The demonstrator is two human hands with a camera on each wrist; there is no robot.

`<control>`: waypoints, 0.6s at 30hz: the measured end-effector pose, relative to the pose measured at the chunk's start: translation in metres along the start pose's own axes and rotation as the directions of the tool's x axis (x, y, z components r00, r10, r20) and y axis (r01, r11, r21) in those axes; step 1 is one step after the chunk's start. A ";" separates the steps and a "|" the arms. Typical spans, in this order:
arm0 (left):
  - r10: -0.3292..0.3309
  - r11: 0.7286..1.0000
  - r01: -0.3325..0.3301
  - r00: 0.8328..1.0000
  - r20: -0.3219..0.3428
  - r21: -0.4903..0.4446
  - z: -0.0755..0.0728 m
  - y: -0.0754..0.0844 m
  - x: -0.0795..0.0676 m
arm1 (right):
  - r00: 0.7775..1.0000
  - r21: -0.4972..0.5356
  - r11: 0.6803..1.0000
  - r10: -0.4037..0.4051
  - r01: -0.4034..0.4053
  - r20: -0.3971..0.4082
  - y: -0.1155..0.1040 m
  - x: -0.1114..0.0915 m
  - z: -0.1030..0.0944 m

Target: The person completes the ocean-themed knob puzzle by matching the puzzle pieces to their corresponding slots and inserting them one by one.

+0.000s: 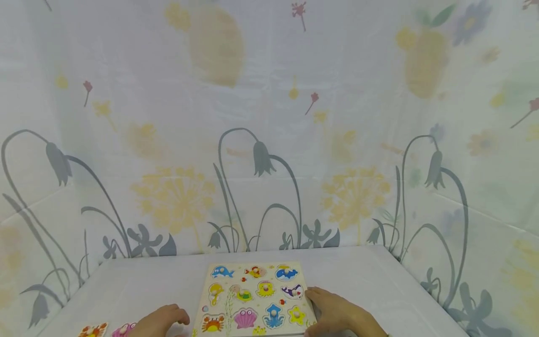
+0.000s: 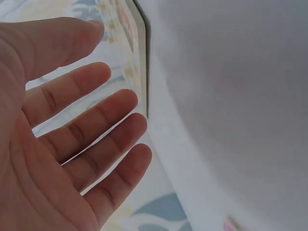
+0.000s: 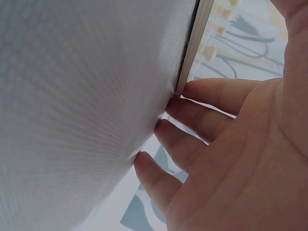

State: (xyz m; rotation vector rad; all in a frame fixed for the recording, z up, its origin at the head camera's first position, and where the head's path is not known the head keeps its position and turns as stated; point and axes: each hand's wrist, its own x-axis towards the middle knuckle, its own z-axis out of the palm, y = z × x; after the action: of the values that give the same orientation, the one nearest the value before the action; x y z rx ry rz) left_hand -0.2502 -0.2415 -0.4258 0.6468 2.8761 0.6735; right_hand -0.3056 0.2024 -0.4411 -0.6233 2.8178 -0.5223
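A wooden peg puzzle board [image 1: 252,299] with sea-animal pictures and small knobs lies flat on the white-covered table. At its right edge is my right hand [image 1: 334,312]; in the right wrist view its fingertips [image 3: 192,89] touch the cloth, one of them against the board's side. My left hand [image 1: 157,322] hovers just left of the board, apart from it. In the left wrist view the left hand [image 2: 72,130] has spread, nearly straight fingers and holds nothing. Beside it lie an orange crab piece [image 1: 93,330] and a pink piece [image 1: 123,329], the latter partly hidden by the hand.
The table [image 1: 147,281] has a white cover and runs back to a hanging curtain [image 1: 269,196] printed with grey and yellow flowers. More of the curtain hangs along both sides of the table.
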 end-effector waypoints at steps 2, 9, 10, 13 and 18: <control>-0.019 1.000 0.019 1.000 -0.022 0.016 -0.006 -0.006 -0.006 | 1.000 -0.001 1.000 0.001 -0.001 -0.006 0.000 0.000 0.000; -0.069 0.997 0.070 0.997 -0.020 0.028 -0.023 -0.032 -0.015 | 1.000 0.007 1.000 0.027 -0.027 -0.009 -0.004 -0.002 -0.002; -0.076 0.997 0.077 0.997 -0.011 0.022 -0.025 -0.035 -0.015 | 1.000 0.009 1.000 0.028 -0.028 -0.010 -0.005 -0.002 -0.002; -0.041 0.999 0.041 0.999 0.000 0.022 -0.030 -0.046 -0.018 | 1.000 0.015 0.999 0.028 -0.028 -0.009 -0.005 -0.003 -0.002; 0.054 0.998 -0.053 0.998 -0.030 0.023 -0.035 -0.066 -0.027 | 1.000 0.014 1.000 0.023 -0.023 -0.012 -0.004 -0.003 -0.002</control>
State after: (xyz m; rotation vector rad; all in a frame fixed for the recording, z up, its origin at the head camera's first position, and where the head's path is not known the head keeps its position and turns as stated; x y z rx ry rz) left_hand -0.2583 -0.3207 -0.4243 0.7251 2.9072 0.6652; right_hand -0.3020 0.2010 -0.4376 -0.5865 2.8263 -0.5427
